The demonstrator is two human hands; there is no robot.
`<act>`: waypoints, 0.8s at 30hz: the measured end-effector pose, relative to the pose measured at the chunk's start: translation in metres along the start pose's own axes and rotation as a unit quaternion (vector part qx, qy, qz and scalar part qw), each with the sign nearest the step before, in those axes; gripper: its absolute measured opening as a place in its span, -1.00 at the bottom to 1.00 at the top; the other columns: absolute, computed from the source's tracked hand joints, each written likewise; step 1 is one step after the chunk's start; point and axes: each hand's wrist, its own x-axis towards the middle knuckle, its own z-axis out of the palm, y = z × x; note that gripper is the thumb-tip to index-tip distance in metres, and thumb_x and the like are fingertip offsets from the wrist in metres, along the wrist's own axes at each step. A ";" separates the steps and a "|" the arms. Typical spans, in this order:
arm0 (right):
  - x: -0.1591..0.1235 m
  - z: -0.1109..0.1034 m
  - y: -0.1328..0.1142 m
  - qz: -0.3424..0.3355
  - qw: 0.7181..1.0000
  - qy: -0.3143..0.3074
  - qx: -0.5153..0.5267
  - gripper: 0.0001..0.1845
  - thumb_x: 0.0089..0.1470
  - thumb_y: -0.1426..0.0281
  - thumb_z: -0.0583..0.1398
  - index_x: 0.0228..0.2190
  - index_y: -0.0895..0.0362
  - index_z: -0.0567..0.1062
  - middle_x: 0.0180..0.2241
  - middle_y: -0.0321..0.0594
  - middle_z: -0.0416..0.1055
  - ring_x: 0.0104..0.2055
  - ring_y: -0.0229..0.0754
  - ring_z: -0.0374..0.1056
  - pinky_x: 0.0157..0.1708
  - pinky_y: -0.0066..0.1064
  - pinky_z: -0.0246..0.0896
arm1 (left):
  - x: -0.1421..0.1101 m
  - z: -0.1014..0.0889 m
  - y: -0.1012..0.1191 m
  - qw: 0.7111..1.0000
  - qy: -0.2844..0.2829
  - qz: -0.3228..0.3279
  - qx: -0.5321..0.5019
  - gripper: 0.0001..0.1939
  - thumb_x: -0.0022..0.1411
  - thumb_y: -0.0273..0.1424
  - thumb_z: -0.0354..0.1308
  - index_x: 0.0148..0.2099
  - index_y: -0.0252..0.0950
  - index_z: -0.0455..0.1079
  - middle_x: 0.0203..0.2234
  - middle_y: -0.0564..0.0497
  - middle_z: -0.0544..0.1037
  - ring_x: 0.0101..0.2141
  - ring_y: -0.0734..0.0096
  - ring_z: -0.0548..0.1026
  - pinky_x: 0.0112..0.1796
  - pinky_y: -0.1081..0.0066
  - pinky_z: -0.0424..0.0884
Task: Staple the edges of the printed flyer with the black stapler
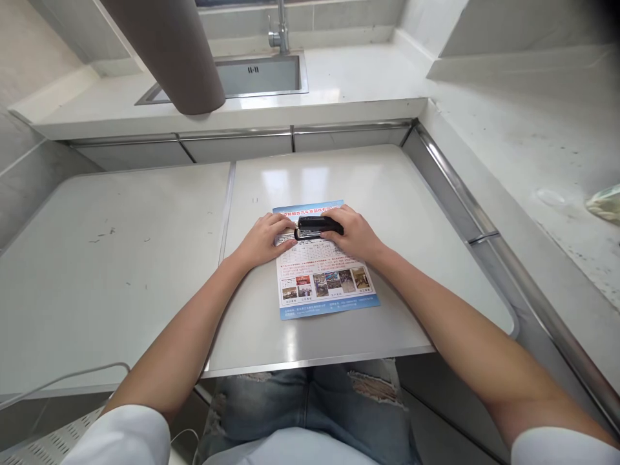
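A printed flyer (323,284) with a blue border and small photos lies flat on the white table (368,187). A black stapler (317,227) lies across the flyer's upper half. My right hand (356,234) is curled around the stapler's right end. My left hand (264,239) rests on the flyer at the stapler's left end, fingers bent and touching it.
A second white tabletop (111,258) adjoins on the left. Behind is a counter with a steel sink (261,76) and tap (281,29). A brown pipe (169,51) hangs overhead. The right counter (533,148) carries a crumpled bag (605,203). A white cable (62,378) runs lower left.
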 end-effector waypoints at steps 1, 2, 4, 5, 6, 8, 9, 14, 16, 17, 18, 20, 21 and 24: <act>0.000 0.001 -0.001 -0.003 1.000 -0.002 0.006 -0.64 0.13 0.36 0.29 -0.01 0.08 0.50 -0.03 -0.09 0.52 0.01 0.08 0.33 0.00 -0.08 0.27 | 0.000 0.000 0.000 1.000 0.003 0.002 0.000 -0.71 0.36 -0.20 0.14 0.03 -0.20 0.44 0.00 -0.10 0.52 -0.02 0.10 0.42 0.04 0.13 0.29; 0.001 0.000 -0.001 -0.006 1.000 -0.003 0.013 -0.63 0.12 0.36 0.29 -0.01 0.08 0.51 -0.04 -0.09 0.52 0.01 0.07 0.33 0.00 -0.08 0.27 | 0.000 0.001 -0.001 1.000 0.005 0.002 0.000 -0.73 0.36 -0.20 0.14 0.01 -0.20 0.45 0.00 -0.10 0.52 -0.03 0.11 0.42 0.04 0.14 0.29; 0.002 -0.006 -0.002 -0.006 0.999 -0.008 0.030 -0.61 0.09 0.33 0.32 -0.02 0.07 0.52 -0.05 -0.10 0.53 0.01 0.08 0.33 -0.01 -0.08 0.27 | 0.001 0.003 -0.001 1.000 0.007 -0.002 -0.001 -0.75 0.36 -0.20 0.14 -0.01 -0.20 0.46 -0.01 -0.09 0.52 -0.04 0.11 0.42 0.04 0.13 0.29; 0.003 -0.010 -0.002 0.003 0.999 -0.008 0.040 -0.60 0.07 0.31 0.34 -0.02 0.06 0.53 -0.05 -0.11 0.53 0.01 0.08 0.33 -0.02 -0.09 0.27 | 0.001 0.003 -0.002 1.000 0.008 -0.005 -0.001 -0.75 0.36 -0.20 0.14 -0.02 -0.19 0.47 -0.01 -0.09 0.52 -0.03 0.11 0.42 0.04 0.13 0.29; 0.004 -0.016 -0.002 0.021 0.998 -0.009 0.055 -0.59 0.05 0.29 0.35 -0.04 0.06 0.55 -0.06 -0.12 0.54 -0.02 0.07 0.34 -0.05 -0.11 0.28 | 0.002 0.004 -0.002 1.000 0.007 -0.007 -0.002 -0.75 0.36 -0.20 0.14 -0.02 -0.19 0.47 -0.01 -0.09 0.52 -0.03 0.11 0.42 0.04 0.13 0.29; 0.005 -0.029 -0.001 0.087 0.990 -0.016 0.114 -0.64 0.07 0.23 0.34 -0.09 0.07 0.58 -0.13 -0.14 0.55 -0.13 -0.01 0.38 -0.16 -0.20 0.32 | 0.002 0.004 -0.002 1.000 0.007 -0.010 -0.004 -0.75 0.35 -0.20 0.15 -0.02 -0.19 0.47 0.00 -0.08 0.52 -0.02 0.11 0.42 0.04 0.13 0.29; 0.005 -0.035 0.000 0.132 0.978 -0.026 0.163 -0.66 0.09 0.21 0.32 -0.12 0.08 0.59 -0.18 -0.15 0.55 -0.22 -0.07 0.40 -0.25 -0.25 0.32 | 0.002 0.004 -0.002 1.000 0.006 -0.012 -0.005 -0.75 0.35 -0.20 0.16 -0.02 -0.19 0.47 0.00 -0.08 0.53 -0.02 0.11 0.42 0.03 0.14 0.29; 0.005 -0.044 0.003 0.311 0.853 -0.103 0.407 -0.63 0.02 0.30 0.38 -0.13 0.20 0.60 -0.42 -0.14 0.52 -0.54 -0.21 0.39 -0.56 -0.37 0.28 | 0.002 0.004 -0.002 1.000 0.005 -0.016 -0.016 -0.75 0.34 -0.19 0.16 -0.04 -0.19 0.48 -0.02 -0.10 0.53 -0.05 0.10 0.42 0.01 0.14 0.30; 0.005 -0.042 0.003 0.339 0.820 -0.103 0.449 -0.61 -0.02 0.39 0.40 -0.12 0.23 0.59 -0.49 -0.16 0.50 -0.55 -0.20 0.42 -0.56 -0.38 0.34 | 0.002 0.004 -0.003 1.000 0.008 -0.015 -0.019 -0.75 0.34 -0.19 0.16 -0.04 -0.19 0.48 -0.03 -0.10 0.54 -0.05 0.10 0.42 0.01 0.13 0.30; 0.005 -0.041 0.003 0.347 0.809 -0.100 0.463 -0.60 -0.04 0.42 0.40 -0.11 0.25 0.59 -0.51 -0.16 0.50 -0.55 -0.19 0.42 -0.57 -0.38 0.36 | 0.002 0.005 -0.003 1.000 0.010 -0.014 -0.020 -0.75 0.33 -0.19 0.17 -0.04 -0.19 0.48 -0.03 -0.10 0.54 -0.05 0.10 0.43 0.01 0.14 0.30; 0.005 -0.040 0.004 0.352 0.801 -0.097 0.474 -0.60 -0.04 0.45 0.39 -0.11 0.25 0.59 -0.52 -0.16 0.51 -0.56 -0.19 0.43 -0.57 -0.39 0.37 | 0.002 0.005 -0.003 1.000 0.013 -0.013 -0.022 -0.75 0.33 -0.19 0.17 -0.05 -0.20 0.49 -0.03 -0.10 0.54 -0.05 0.11 0.43 0.01 0.14 0.30; 0.005 -0.038 0.004 0.359 0.791 -0.094 0.487 -0.60 -0.06 0.49 0.36 -0.11 0.27 0.60 -0.50 -0.14 0.52 -0.56 -0.19 0.43 -0.59 -0.39 0.37 | 0.002 0.005 -0.003 0.999 0.015 -0.012 -0.027 -0.75 0.33 -0.19 0.17 -0.05 -0.20 0.49 -0.03 -0.09 0.55 -0.06 0.12 0.43 0.01 0.15 0.31; 0.005 -0.038 0.005 0.362 0.788 -0.091 0.490 -0.60 -0.08 0.51 0.35 -0.12 0.27 0.60 -0.50 -0.13 0.53 -0.56 -0.19 0.43 -0.60 -0.39 0.37 | 0.002 0.005 -0.003 0.999 0.015 -0.013 -0.028 -0.75 0.33 -0.19 0.18 -0.05 -0.20 0.49 -0.03 -0.09 0.55 -0.06 0.13 0.43 0.01 0.15 0.31; 0.006 -0.038 0.007 0.367 0.780 -0.088 0.499 -0.60 -0.11 0.55 0.34 -0.14 0.28 0.61 -0.48 -0.12 0.53 -0.56 -0.21 0.42 -0.58 -0.40 0.38 | 0.002 0.005 -0.003 0.999 0.013 -0.018 -0.030 -0.75 0.31 -0.21 0.20 -0.04 -0.20 0.49 -0.03 -0.09 0.54 -0.05 0.11 0.43 0.02 0.14 0.31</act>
